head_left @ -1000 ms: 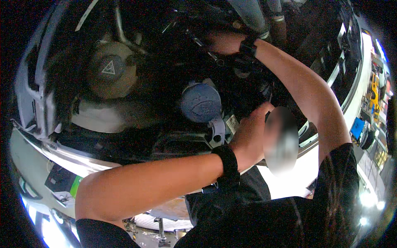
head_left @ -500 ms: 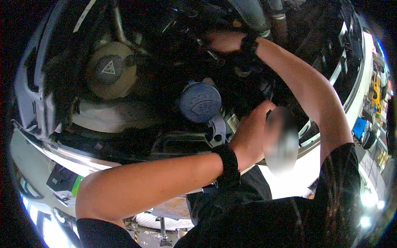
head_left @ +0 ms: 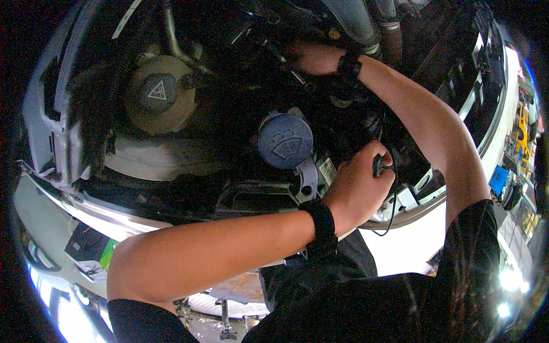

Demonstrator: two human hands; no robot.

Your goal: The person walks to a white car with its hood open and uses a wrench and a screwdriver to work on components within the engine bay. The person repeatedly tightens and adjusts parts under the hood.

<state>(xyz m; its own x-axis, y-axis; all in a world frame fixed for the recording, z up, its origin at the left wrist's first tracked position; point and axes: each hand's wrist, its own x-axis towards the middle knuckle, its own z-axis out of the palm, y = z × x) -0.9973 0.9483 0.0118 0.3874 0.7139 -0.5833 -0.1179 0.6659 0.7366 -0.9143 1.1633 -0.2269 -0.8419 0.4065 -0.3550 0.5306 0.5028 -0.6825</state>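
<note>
My left hand (head_left: pixel 359 186) is closed around a small black piece (head_left: pixel 379 166) near the front edge of an engine bay. A thin black cable (head_left: pixel 395 197) runs down beside its fingers in a loop. My right hand (head_left: pixel 317 58) reaches deep into the dark part of the bay, its fingers lost in shadow. Close by it are a shiny metal rod-like part (head_left: pixel 275 51) and another metal piece (head_left: pixel 303 80). To the left of my left hand sits a blue washer-fluid cap (head_left: pixel 285 140).
A round coolant cap (head_left: pixel 158 91) tops a yellowish tank (head_left: pixel 137 111) at the left. A thick grey pipe (head_left: pixel 357 26) comes down at the top. The car's white front edge (head_left: pixel 406 234) runs beneath my arms. A blue box (head_left: pixel 498 180) shows at the far right.
The view has shifted slightly, so the caps sit a little farther right. My left hand's fingers and the cable now show clearly where a blurred patch was. My right hand has barely moved.
</note>
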